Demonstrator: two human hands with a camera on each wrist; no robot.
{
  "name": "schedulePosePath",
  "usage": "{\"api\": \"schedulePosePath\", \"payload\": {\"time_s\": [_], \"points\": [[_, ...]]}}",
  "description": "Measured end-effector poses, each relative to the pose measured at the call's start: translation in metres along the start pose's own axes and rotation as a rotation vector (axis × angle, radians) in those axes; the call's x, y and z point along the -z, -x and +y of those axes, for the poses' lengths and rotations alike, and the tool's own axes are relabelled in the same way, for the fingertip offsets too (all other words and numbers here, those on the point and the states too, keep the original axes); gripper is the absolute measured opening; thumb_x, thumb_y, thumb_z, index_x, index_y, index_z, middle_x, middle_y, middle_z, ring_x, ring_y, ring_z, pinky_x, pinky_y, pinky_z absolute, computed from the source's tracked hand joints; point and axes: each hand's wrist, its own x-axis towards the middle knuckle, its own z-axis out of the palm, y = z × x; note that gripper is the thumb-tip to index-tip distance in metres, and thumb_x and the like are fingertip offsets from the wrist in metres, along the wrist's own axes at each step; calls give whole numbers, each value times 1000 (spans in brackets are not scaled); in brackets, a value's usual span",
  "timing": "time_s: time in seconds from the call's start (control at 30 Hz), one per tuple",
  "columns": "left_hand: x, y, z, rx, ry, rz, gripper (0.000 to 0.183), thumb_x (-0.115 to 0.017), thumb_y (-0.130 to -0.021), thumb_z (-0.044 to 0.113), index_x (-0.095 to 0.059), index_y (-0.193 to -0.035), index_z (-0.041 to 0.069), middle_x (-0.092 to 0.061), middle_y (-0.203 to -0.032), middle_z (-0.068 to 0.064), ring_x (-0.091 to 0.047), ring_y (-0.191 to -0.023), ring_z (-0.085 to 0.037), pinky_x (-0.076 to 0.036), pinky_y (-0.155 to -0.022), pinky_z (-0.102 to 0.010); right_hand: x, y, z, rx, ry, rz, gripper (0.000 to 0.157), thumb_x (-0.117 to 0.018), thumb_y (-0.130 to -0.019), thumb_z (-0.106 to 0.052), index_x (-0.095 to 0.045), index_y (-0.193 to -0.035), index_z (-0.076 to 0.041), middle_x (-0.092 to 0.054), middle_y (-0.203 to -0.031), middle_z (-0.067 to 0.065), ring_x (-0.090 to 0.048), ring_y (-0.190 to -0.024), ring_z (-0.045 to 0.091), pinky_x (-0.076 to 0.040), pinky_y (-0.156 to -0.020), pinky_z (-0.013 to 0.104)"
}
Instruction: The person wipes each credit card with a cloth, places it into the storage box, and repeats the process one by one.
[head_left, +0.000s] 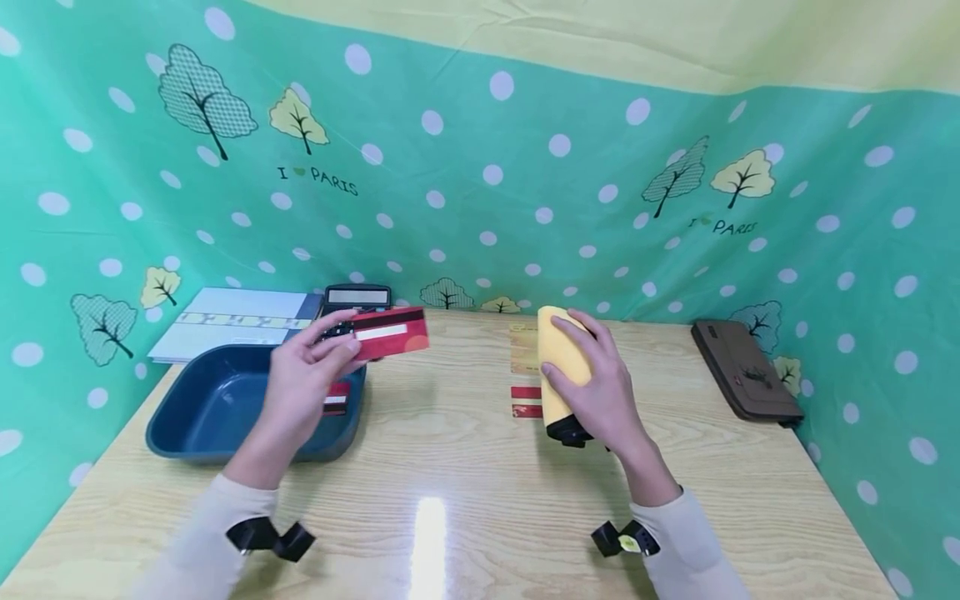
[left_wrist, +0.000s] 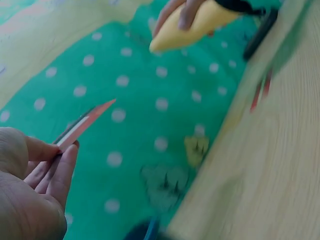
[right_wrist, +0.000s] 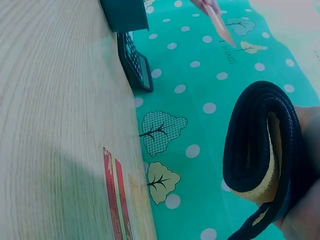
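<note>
My left hand [head_left: 303,379] pinches a red bank card [head_left: 390,333] between thumb and fingers, its dark magnetic stripe and white strip facing me. The card is raised above the table, near the right side of a dark blue basin [head_left: 217,450]. My right hand [head_left: 600,383] grips a folded yellow cloth [head_left: 561,367] with black edging, whose rolled layers [right_wrist: 255,145] show end-on in the right wrist view. Just left of the cloth lie a gold card [head_left: 523,350] and a red card with a pale stripe [head_left: 525,402], both partly covered by it in the head view.
Another red card [head_left: 337,398] is inside the basin. Behind the basin stand a black calculator [head_left: 358,295] and a white-and-blue folder [head_left: 232,321]. A brown zipped case [head_left: 746,371] lies at the far right. A green dotted curtain [head_left: 487,208] hangs along the table's back edge.
</note>
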Motion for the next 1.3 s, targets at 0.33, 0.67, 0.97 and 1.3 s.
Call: {"api": "schedulePosePath", "payload": {"time_s": [0.33,0.67,0.97,1.3], "points": [[71,5,2,106,-292,81,58,-70,-99,23,-51,-152,13,-77,-97,24,-75,-84,3,-62,-76,-13,1,-1,2,-11,-12,-7,64,-81,-88,-10,-59,-146,-25,-45,-158,1,-54,-134,30,-51,-96,47],[111,0,-4,161,-448,-43,62,-67,-101,27,-46,-155,7,-72,-103,28,-71,-94,9,-63,-80,-17,2,-1,3,-20,-20,-4,63,-80,-88,-10,-59,-146,-25,-45,-159,1,-52,-136,29,-50,-97,47],[122,-7,-14,247,-518,-137,68,-68,-101,33,-41,-157,5,-69,-101,27,-70,-96,6,-64,-89,-27,2,-3,3,-21,-31,-5,63,-80,-88,-11,-59,-146,-26,-45,-159,1,-52,-137,29,-50,-97,46],[128,-14,-23,265,-498,-148,66,-71,-99,32,-46,-152,2,-71,-100,24,-73,-95,3,-64,-89,-28,4,-2,5,-31,-34,-2,62,-80,-88,-12,-60,-145,-25,-45,-158,1,-55,-132,29,-51,-92,43]]}}
